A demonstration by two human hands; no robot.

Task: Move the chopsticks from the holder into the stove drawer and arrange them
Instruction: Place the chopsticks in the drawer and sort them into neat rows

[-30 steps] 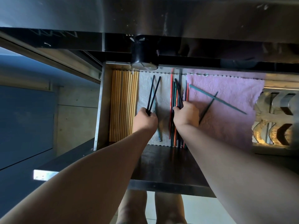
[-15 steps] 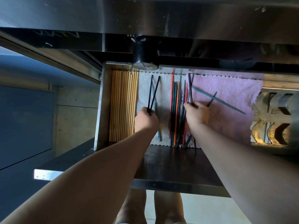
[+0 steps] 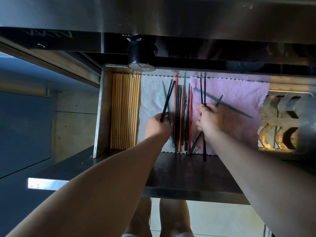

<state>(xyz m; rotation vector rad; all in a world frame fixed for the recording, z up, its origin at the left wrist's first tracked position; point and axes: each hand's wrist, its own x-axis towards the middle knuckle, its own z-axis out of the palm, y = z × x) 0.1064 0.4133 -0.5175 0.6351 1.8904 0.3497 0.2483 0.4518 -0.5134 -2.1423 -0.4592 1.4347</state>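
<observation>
Black knob [image 3: 141, 53] above drawer [image 3: 100, 108] of chopsticks [image 3: 179, 117]

- A brushed steel panel [image 3: 153, 14] is seen across the top, with a black knob [image 3: 142, 53] mounted beneath it.
- A blue cabinet front [image 3: 22, 130] is noted at left, beside a pale grey wall [image 3: 75, 127].
- Pale floor tiles [image 3: 213, 219] are lit brightly below.

Cloths: two, one white cloth [image 3: 150, 100] and one pink cloth [image 3: 239, 100]. Hands: two; the left hand [image 3: 157, 125] grips two black chopsticks [image 3: 168, 98], the right hand [image 3: 209, 119] another black pair [image 3: 203, 89]. Row of wooden chopsticks [image 3: 124, 112]: number indistinct.
</observation>
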